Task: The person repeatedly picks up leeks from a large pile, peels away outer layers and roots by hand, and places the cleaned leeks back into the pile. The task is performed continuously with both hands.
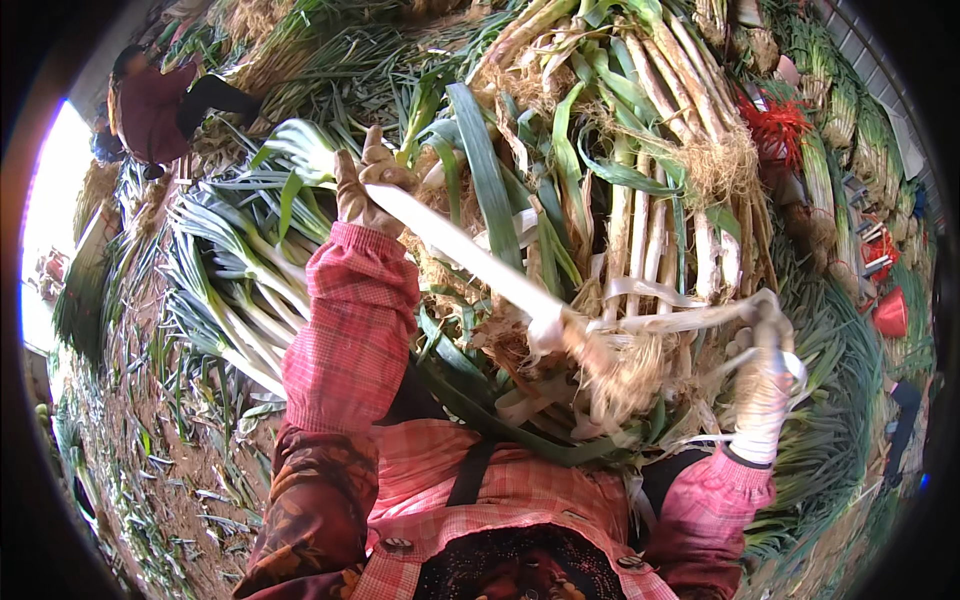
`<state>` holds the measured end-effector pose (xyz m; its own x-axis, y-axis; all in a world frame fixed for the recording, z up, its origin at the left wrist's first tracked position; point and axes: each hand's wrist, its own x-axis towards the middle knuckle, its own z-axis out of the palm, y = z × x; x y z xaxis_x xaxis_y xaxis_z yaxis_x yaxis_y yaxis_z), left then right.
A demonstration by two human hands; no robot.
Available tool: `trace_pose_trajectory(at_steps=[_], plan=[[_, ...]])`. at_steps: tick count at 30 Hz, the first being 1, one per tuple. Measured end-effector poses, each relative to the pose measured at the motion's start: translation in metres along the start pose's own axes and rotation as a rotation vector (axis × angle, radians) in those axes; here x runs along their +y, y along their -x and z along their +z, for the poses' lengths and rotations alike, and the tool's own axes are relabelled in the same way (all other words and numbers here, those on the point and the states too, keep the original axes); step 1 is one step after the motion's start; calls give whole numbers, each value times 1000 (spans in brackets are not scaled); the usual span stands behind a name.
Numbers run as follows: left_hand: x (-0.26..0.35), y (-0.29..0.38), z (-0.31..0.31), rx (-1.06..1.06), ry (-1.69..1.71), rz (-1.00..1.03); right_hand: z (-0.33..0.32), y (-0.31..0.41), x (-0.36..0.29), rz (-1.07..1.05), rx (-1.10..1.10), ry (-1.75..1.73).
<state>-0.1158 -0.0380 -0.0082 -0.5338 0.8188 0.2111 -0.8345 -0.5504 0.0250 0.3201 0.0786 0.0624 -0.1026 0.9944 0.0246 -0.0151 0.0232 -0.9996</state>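
Note:
My gloved left hand (367, 184) is closed around a green onion (472, 259) near its leaves; the white stalk slants down to the right and ends in tan roots, blurred. In my right hand (761, 360), also gloved, is a strip of pale peeled outer leaf (675, 319), stretched toward the root end of the onion. Unpeeled onions with dry skins and shaggy roots (716, 169) are heaped in front of me. To the left of my left forearm lies a row of clean white onions (247, 300) with green tops.
Another person (154, 112) in a dark red top sits at the upper left. Red ties (776, 124) and a red container (890, 311) are at the right, among onion bundles. Leaf scraps litter the brown ground (180, 442). Green leaves (825, 420) pile up beyond my right arm.

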Motion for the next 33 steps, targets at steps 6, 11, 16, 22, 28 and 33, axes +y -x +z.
trace_pose_trajectory(at_steps=[6, 11, 16, 22, 28, 33], plan=[[-34, 6, 18, -321, 108, -212, 62, 9, -9, -71, -840, 4], [-71, 13, 16, -199, 74, -216, 143, 15, 7, -35, -1111, -239], [-76, 14, 14, -203, 152, -304, 167, 24, -4, 311, -1320, -110], [-4, -13, 1, -72, 22, -85, 110, 51, 15, 698, -1383, -394], [58, -23, -50, -141, -114, -52, 12, 78, 25, 929, -859, -745], [47, -23, -72, 8, -208, -26, -34, 96, 36, 517, -1014, -74]])
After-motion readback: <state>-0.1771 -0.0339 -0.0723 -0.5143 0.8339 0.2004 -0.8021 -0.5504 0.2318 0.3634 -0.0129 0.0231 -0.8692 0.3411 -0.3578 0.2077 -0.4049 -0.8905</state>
